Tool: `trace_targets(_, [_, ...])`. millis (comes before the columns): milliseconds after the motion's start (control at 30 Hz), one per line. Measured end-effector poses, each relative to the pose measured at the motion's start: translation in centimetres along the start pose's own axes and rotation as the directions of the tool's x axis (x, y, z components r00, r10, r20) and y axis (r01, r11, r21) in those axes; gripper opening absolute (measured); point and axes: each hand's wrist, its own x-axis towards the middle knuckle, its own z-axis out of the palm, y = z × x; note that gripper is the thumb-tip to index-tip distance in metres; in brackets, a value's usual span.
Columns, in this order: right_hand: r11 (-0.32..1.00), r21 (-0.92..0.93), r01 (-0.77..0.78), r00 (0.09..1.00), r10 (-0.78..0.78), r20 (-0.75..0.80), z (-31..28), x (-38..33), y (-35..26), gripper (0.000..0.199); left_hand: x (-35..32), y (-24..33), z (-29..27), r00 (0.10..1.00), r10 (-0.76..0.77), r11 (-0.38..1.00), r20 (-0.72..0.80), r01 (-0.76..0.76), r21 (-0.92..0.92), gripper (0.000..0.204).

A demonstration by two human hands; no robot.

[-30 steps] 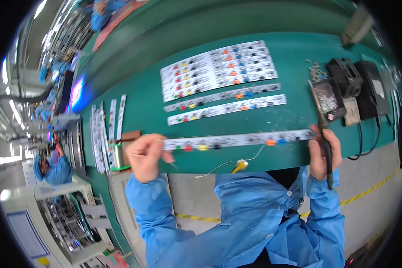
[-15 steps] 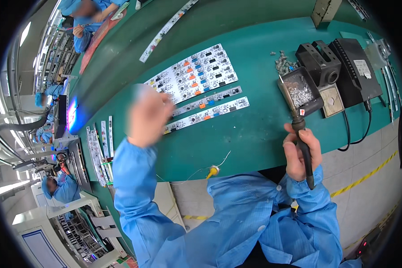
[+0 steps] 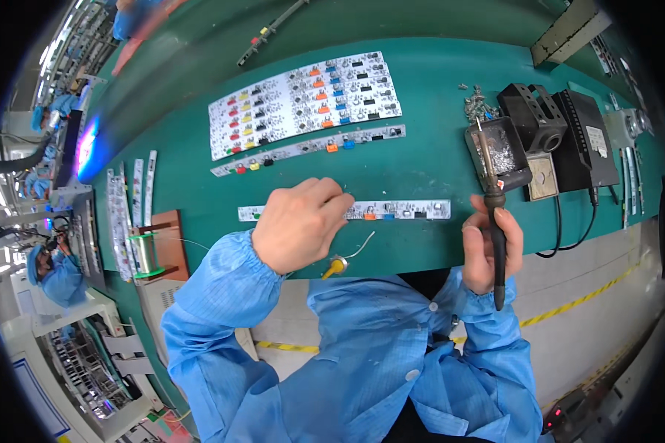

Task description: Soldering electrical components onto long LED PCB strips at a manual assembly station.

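My left hand (image 3: pixel 303 225), fingers curled down, grips a narrow white circuit board strip (image 3: pixel 432 210) near the table's front edge; its fingertips are partly hidden behind the hand. Colourful connectors and a black part sit along the strip. In my right hand (image 3: pixel 493 251) is a soldering iron (image 3: pixel 497 236), its black handle held between thumb and fingers. The iron's metal shaft points away from me over a dark tray (image 3: pixel 521 176) holding silvery scraps. Beyond the left hand lie another single board strip (image 3: pixel 295 150) and a white panel of several joined or closely laid strips (image 3: pixel 273 111).
A black iron stand (image 3: pixel 528 114) and a dark box unit (image 3: pixel 580 140) with cables stand at the right. Small metal parts (image 3: pixel 479 103) lie behind the tray. Leftward are a solder wire spool (image 3: pixel 146 255) and more strips (image 3: pixel 118 221). A yellow fitting (image 3: pixel 335 267) with wire hangs at the front edge.
My left hand has drawn the nearest strip toward me, away from the other boards. The right hand still holds the iron near the tray. The whole view has shifted somewhat.
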Motion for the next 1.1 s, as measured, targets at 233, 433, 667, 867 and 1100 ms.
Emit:
trace_targets(233, [0.997,-0.065,-0.045,0.998,0.048,0.05,0.2,0.5,-0.3,0.049,-2.5,3.1,1.5,0.958,-0.064,0.986,-0.28,0.018,-0.163,0.022])
trace_targets(433, [0.981,-0.194,-0.01,0.997,0.025,0.074,0.3,0.5,-0.5,0.048,-3.8,4.1,5.2,0.873,-0.086,0.971,-0.48,-0.035,-0.238,0.022])
trace_targets(667, [0.997,0.061,-0.039,0.906,0.01,0.423,5.7,-0.9,-6.0,0.054,-5.0,7.9,5.4,0.787,-0.238,0.802,-0.569,-0.171,-0.572,0.025])
trace_targets(867, [0.992,-0.112,-0.057,0.956,0.086,0.281,5.0,-0.5,-5.3,0.053,-6.5,5.5,4.7,0.775,-0.313,0.822,-0.549,-0.069,-0.565,0.02])
trace_targets(1100, [0.908,-0.361,0.214,0.897,-0.037,0.44,4.8,1.9,-8.2,0.036,-4.7,2.9,5.1,0.744,-0.41,0.839,-0.528,0.081,-0.538,0.016])
